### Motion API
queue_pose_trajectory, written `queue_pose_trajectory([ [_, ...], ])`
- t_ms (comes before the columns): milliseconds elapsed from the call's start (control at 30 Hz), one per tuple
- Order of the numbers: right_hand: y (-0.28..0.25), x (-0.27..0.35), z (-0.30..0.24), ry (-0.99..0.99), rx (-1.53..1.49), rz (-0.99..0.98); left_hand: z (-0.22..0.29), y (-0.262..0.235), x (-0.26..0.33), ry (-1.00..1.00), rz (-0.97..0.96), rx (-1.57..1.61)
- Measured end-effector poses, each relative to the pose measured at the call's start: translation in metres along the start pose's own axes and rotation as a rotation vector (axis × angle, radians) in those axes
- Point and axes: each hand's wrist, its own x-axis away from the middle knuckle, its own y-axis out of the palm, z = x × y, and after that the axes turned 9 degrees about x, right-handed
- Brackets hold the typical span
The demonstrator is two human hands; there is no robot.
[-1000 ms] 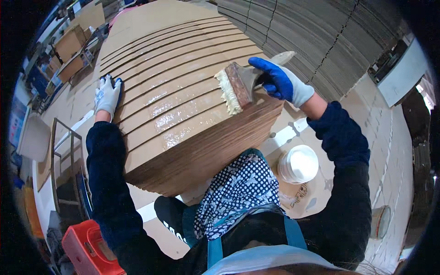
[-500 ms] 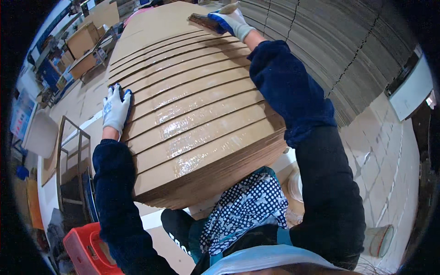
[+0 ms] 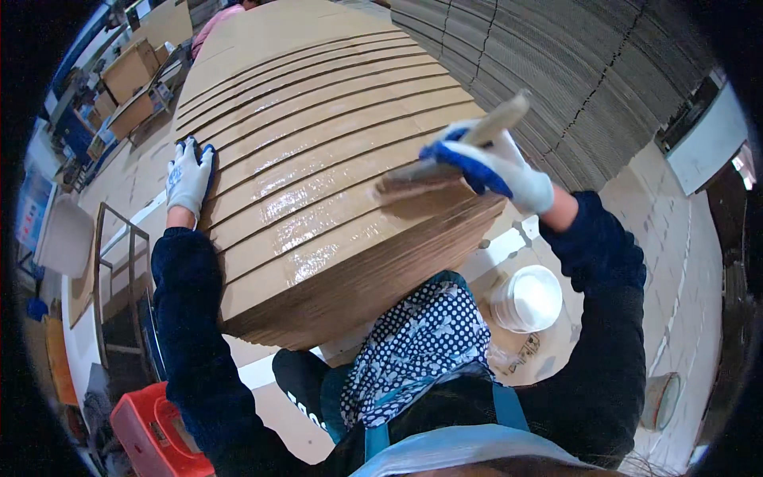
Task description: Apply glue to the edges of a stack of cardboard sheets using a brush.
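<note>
Head view: right hand [image 3: 494, 171] is now working over the near right part of the cardboard stack [image 3: 334, 199], having swung back from the far end half a second ago; it is gripping the wide brush [image 3: 417, 179], which is blurring, so bristle contact can't be told. Judging by this, brushing is returning to the nearest sheets. Left hand [image 3: 189, 176] is staying at the stack's left edge, fingers slightly spread, holding nothing visible. Surface: stepped sheet edges are overlapping, wet-looking patches are shining mid-stack. Room: white bucket [image 3: 506, 306] is standing near the stack, grey stack [image 3: 540, 63] rising beyond, red plastic stool [image 3: 135, 429] sitting lower left.
</note>
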Motion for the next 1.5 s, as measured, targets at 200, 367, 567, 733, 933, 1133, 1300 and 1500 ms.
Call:
queue_pose_trajectory([
  [200, -0.022, -0.008, 0.002, -0.309, 0.379, -0.135, -0.003, 0.002, -0.001, -0.045, 0.009, -0.054],
  [367, -0.005, -0.099, 0.002, -0.002, -0.065, 0.125, -0.010, 0.003, -0.002, -0.056, -0.007, -0.072],
  [567, 0.002, -0.081, 0.065, -0.115, 0.352, 0.142, -0.027, 0.018, -0.015, -0.011, 0.004, -0.053],
  [733, 0.041, 0.053, -0.002, -0.025, 0.059, 0.321, -0.020, 0.013, -0.016, -0.005, 0.006, -0.055],
  [933, 0.069, 0.054, -0.029, 0.053, 0.052, 0.501, -0.016, 0.010, -0.011, -0.021, 0.017, -0.045],
  [1133, 0.147, 0.035, -0.040, -0.206, 0.852, 0.441, -0.008, 0.009, -0.011, -0.009, 0.040, -0.047],
  [1300, 0.165, 0.049, -0.065, -0.453, 0.429, 0.283, -0.014, 0.009, -0.002, -0.028, 0.042, -0.060],
  [1500, 0.096, -0.028, -0.012, -0.237, 0.732, 0.509, 0.008, -0.007, 0.004, -0.062, -0.018, -0.038],
])
